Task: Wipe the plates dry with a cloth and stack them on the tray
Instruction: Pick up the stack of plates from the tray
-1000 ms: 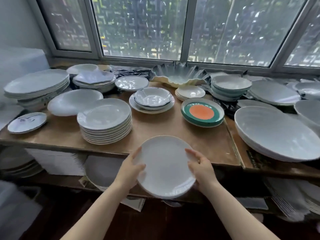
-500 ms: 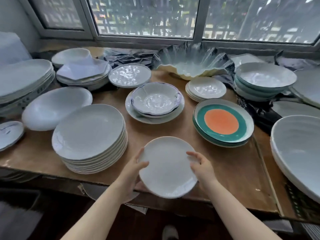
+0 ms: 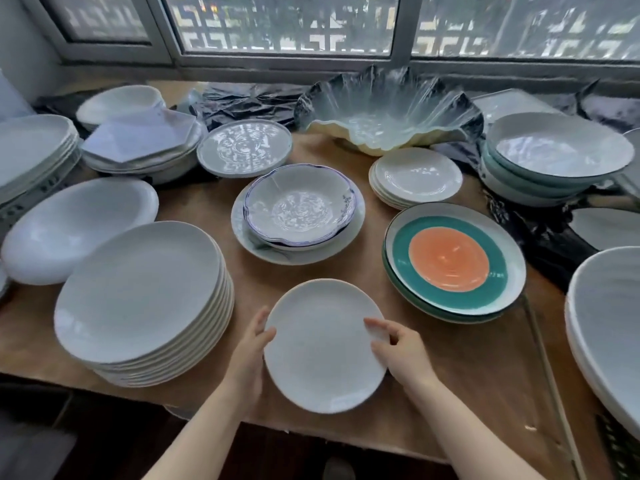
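A small white plate (image 3: 322,344) lies low over the brown table (image 3: 450,368) near its front edge. My left hand (image 3: 247,362) grips the plate's left rim, thumb on top. My right hand (image 3: 401,351) holds the right rim, fingers curled over the edge. To the left stands a tall stack of white plates (image 3: 145,299). No cloth or tray can be made out in this view.
An orange-and-teal plate (image 3: 453,261) sits to the right, a blue-rimmed bowl on a plate (image 3: 299,209) behind. A shell-shaped glass dish (image 3: 388,116) stands at the back, and bowls (image 3: 554,157) and more white dishes (image 3: 79,226) crowd both sides. A large white bowl (image 3: 609,327) fills the far right.
Both hands have carried the small plate forward from past the table's front edge to over the tabletop. The camera has moved closer and tilted down.
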A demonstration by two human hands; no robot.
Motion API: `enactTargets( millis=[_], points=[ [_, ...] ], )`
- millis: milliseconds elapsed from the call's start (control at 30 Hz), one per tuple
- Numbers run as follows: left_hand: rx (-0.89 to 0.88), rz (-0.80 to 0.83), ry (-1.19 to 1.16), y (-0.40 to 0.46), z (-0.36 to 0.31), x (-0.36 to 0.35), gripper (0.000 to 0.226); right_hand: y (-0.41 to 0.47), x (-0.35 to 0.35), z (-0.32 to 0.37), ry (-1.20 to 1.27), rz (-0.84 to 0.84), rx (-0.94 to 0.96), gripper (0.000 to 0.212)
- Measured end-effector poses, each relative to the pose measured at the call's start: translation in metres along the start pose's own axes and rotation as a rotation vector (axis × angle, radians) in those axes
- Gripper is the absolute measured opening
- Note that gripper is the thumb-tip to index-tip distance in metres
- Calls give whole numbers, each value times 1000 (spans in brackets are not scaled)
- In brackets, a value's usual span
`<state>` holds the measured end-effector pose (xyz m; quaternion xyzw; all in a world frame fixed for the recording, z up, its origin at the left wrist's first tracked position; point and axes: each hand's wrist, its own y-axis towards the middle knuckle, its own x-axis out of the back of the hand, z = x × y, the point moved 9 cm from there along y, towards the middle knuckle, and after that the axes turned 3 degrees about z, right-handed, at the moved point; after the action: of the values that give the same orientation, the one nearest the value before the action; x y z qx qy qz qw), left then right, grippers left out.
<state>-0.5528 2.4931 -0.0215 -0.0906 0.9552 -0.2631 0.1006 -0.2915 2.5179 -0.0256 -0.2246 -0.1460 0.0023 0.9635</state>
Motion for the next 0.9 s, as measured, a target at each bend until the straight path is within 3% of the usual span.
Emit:
enactTargets(
  millis=[167,367,667,900],
  points=[
    [0,-1,-12,3,6,3,47,1,0,-2,-14,-19,16,40],
    [-97,18,294,-8,7,2,52,-9,4,-2,-39,-121,70,33],
    [-258,114,384,-18,-33,21,54,-47,9,3,101,-277,132,34],
    [-338,316,414,-33,-70,28,46,-112,4,28,221,-484,212,29]
  ],
)
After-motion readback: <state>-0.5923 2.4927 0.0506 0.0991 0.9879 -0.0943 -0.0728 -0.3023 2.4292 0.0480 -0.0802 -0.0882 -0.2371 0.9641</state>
